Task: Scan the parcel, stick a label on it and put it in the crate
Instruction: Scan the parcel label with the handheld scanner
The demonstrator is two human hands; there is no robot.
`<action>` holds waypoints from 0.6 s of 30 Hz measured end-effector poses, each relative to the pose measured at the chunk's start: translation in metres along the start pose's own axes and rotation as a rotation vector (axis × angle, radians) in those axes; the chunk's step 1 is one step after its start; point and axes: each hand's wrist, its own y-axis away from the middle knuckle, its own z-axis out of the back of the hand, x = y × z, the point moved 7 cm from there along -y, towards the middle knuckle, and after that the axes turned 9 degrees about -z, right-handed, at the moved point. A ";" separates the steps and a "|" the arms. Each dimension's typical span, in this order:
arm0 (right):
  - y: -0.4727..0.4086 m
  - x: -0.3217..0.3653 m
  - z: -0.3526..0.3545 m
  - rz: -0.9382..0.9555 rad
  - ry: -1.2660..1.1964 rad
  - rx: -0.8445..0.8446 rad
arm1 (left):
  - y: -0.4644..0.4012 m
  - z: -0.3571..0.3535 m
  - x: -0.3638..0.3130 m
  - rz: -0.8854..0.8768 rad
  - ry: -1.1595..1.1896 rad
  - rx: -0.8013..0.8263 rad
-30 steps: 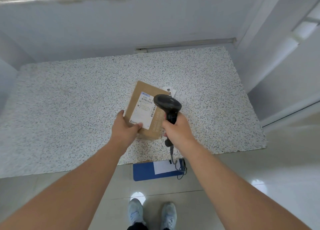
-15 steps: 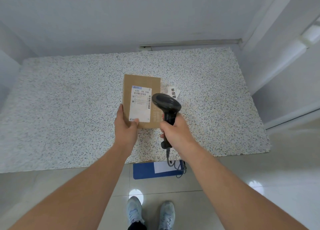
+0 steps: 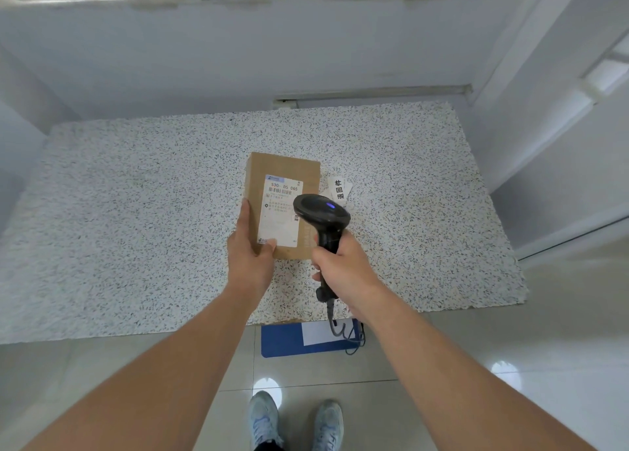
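- The speckled worktop (image 3: 136, 212) fills the middle of the view, bare on its left half, with pale walls behind and on both sides.
- The left hand (image 3: 250, 250) reaches in from the lower left and has its grip closed on the near left corner of the parcel (image 3: 282, 168): the thumb lies on the parcel's top face at the near edge of its shipping label (image 3: 279, 212), and the fingers run along its left side.
- The parcel is a brown cardboard box, held at about the centre of the worktop with the white label facing up; whether its underside touches the worktop cannot be told.
- The label carries a barcode and the print "530- D5 065" near its far end.
- The right hand (image 3: 343, 270) has its grip wrapped fully round the handle of a black scanner (image 3: 321, 212), just right of the parcel.
- The scanner's head hangs over the right edge of the label and shows a small blue light on top; its coiled cable (image 3: 335, 328) drops from the handle past the worktop's near edge.
- A small white tag (image 3: 339, 188) with black characters lies on the worktop just right of the parcel's far end.
- On the tiled floor, a blue mat (image 3: 282, 343) with a white sheet on it shows below the worktop edge, and two pale shoes (image 3: 262, 420) lower down.
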 end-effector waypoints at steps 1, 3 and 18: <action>0.000 0.000 0.001 0.005 -0.006 0.001 | 0.000 0.000 0.000 0.000 -0.003 -0.004; -0.002 -0.001 0.004 0.031 0.006 -0.017 | 0.001 0.001 -0.001 -0.007 -0.004 -0.013; -0.056 -0.039 0.073 0.057 0.373 -0.573 | -0.011 0.010 0.016 0.106 0.011 0.006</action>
